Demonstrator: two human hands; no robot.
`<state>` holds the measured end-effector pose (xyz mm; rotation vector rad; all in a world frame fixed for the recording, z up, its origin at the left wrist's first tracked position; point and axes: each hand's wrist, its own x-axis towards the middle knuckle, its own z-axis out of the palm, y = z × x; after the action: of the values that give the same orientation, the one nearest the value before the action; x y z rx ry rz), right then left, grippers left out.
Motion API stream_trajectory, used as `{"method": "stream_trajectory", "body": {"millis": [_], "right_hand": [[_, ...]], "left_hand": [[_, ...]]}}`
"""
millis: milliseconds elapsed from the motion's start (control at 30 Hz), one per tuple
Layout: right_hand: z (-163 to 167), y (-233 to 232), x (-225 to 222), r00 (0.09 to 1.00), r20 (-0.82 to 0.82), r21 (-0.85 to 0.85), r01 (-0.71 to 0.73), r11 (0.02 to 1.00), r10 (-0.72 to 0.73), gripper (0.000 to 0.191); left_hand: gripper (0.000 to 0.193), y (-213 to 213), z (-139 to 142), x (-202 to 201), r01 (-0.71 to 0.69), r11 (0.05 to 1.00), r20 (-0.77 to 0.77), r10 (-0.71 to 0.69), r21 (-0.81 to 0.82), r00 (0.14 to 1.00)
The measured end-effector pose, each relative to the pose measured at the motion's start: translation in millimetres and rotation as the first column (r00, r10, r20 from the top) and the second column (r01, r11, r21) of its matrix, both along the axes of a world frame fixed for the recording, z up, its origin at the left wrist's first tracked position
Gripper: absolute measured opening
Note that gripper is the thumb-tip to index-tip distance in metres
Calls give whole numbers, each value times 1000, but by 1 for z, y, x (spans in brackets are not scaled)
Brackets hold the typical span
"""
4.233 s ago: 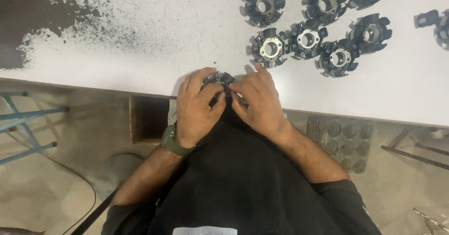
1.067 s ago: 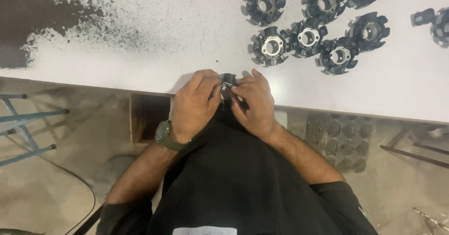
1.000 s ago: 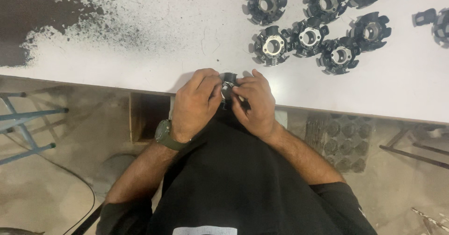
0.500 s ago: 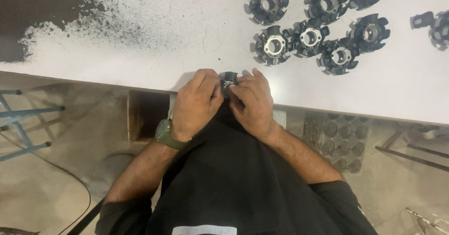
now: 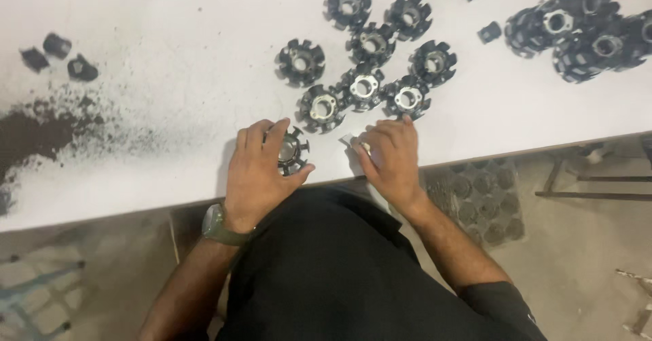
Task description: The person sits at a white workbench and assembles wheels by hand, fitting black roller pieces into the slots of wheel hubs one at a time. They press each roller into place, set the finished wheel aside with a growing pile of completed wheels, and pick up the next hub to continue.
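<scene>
My left hand (image 5: 261, 171) grips a black toothed round part with a metal centre (image 5: 291, 151), set on the white table (image 5: 170, 62) near its front edge. To its right, my right hand (image 5: 390, 157) rests on the table with its fingers curled over a small pale piece (image 5: 354, 141); how it is held is unclear. Just beyond my fingers lies a cluster of several similar black toothed parts (image 5: 363, 86).
More black toothed parts are heaped at the far right (image 5: 577, 28). Small black pieces (image 5: 58, 49) and dark powder (image 5: 41, 130) lie at the left. A tray of round parts (image 5: 475, 191) sits on the floor under the table edge.
My hands, pressed together on one part at the table edge, have separated. The left keeps the part on the table, the right moved right. The view shifted up the table.
</scene>
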<state>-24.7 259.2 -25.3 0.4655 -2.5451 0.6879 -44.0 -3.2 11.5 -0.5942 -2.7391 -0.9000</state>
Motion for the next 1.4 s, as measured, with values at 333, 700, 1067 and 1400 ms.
{"method": "stream_trajectory", "body": {"millis": [333, 700, 1067, 1400], "right_hand": [[7, 67, -44, 980, 71, 83, 180, 980, -186, 36], [21, 30, -103, 989, 137, 236, -85, 968, 53, 45], [16, 109, -97, 981, 72, 208, 162, 965, -180, 42], [61, 188, -99, 912, -220, 30, 361, 932, -347, 43]], "left_hand": [[88, 81, -13, -62, 4, 990, -32, -8, -138, 999], [89, 62, -1, -126, -57, 997, -166, 48, -49, 985], [95, 79, -22, -124, 69, 990, 44, -64, -126, 997], [90, 205, 11, -144, 449, 889, -134, -458, -90, 879]]}}
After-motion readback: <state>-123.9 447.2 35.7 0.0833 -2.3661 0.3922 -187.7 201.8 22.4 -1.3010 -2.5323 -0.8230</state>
